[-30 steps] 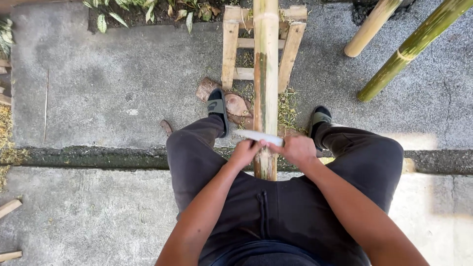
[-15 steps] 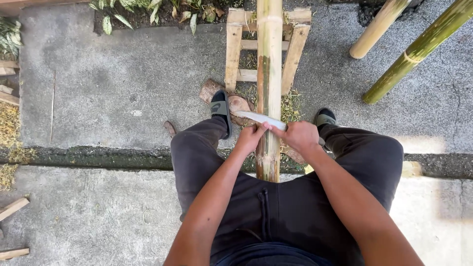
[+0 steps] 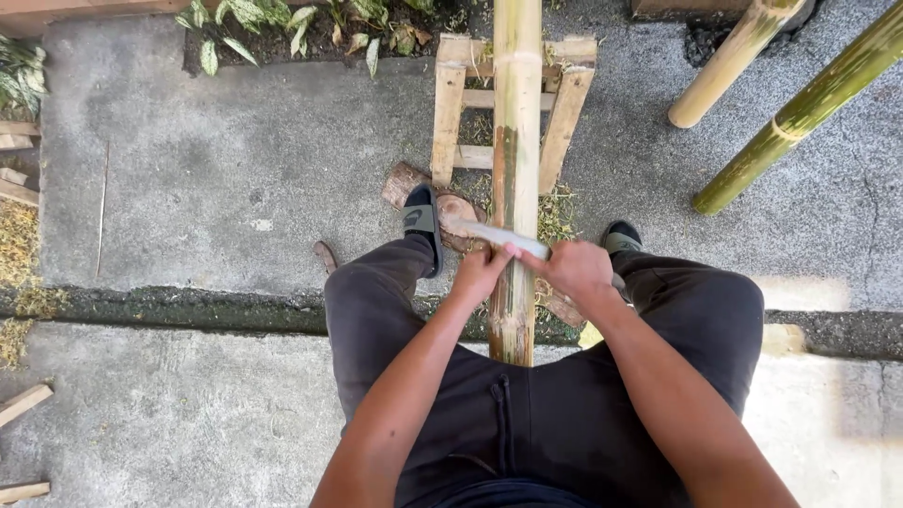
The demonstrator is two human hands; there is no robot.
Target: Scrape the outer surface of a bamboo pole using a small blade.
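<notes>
Flat pale blade across round, streaked bamboo pole

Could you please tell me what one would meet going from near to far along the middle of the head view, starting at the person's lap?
Near end of the bamboo pole → left hand and right hand on the blade across it → wooden frame → leafy plants.

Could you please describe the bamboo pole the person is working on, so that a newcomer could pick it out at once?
Start at the small wooden frame on the concrete, below the leafy plants. The bamboo pole lies over its middle and runs between the person's knees, with a pale blade laid across it, the left hand and right hand on the blade. Two other poles lean apart at the upper right.
</notes>
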